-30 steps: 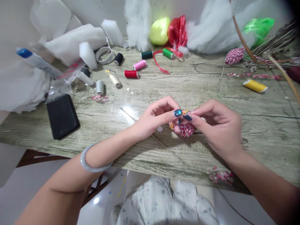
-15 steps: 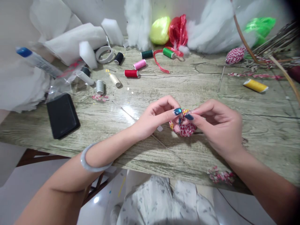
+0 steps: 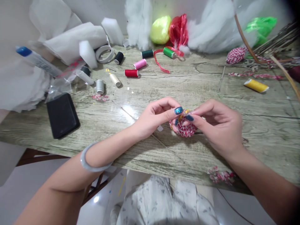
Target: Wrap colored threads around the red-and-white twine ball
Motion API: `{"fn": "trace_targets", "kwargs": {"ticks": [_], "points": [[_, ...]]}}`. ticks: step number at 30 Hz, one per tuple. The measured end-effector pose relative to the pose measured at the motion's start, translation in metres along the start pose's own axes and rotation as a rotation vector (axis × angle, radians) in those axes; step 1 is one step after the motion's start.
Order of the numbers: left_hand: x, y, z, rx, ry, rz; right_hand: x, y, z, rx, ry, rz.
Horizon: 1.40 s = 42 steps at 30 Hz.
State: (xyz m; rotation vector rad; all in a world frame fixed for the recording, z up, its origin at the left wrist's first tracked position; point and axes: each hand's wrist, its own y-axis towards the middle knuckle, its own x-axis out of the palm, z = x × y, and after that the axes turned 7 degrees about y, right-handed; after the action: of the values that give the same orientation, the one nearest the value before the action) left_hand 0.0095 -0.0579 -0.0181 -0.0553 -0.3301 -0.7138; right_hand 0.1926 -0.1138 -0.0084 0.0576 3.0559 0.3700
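Between my two hands, just over the wooden table (image 3: 145,153), is a small bundle of red-and-white twisted cord (image 3: 187,129) with some yellow thread (image 3: 187,111) at its top. My left hand (image 3: 161,115) closes thumb and fingers on the bundle's left side. From the right, my right hand (image 3: 217,125) pinches at its top, fingertips nearly meeting those of the left. Whatever fine piece sits in that pinch is too small to make out. The fingers hide part of the bundle. A thin stick (image 3: 167,147) lies below my left hand.
Thread spools, among them a red spool (image 3: 131,73) and a yellow spool (image 3: 256,86), lie farther back. A black phone (image 3: 63,115) rests at left. White stuffing (image 3: 211,28) and a red plastic ribbon bundle (image 3: 178,29) line the wall. Twigs (image 3: 276,39) stick out at right.
My left fingertips have shifted slightly on the cord bundle, showing a little more of its yellow and red-and-white front. My right hand has barely moved.
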Motion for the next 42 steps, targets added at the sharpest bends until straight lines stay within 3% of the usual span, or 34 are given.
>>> {"fn": "trace_targets", "kwargs": {"ticks": [12, 42], "points": [[0.0017, -0.0009, 0.0049, 0.067, -0.034, -0.137, -0.0008, 0.0024, -0.0018, 0.023, 0.094, -0.041], [0.0017, -0.0008, 0.0031, 0.079, 0.035, -0.113, -0.0032, 0.0049, -0.0056, 0.061, 0.066, -0.126]]}}
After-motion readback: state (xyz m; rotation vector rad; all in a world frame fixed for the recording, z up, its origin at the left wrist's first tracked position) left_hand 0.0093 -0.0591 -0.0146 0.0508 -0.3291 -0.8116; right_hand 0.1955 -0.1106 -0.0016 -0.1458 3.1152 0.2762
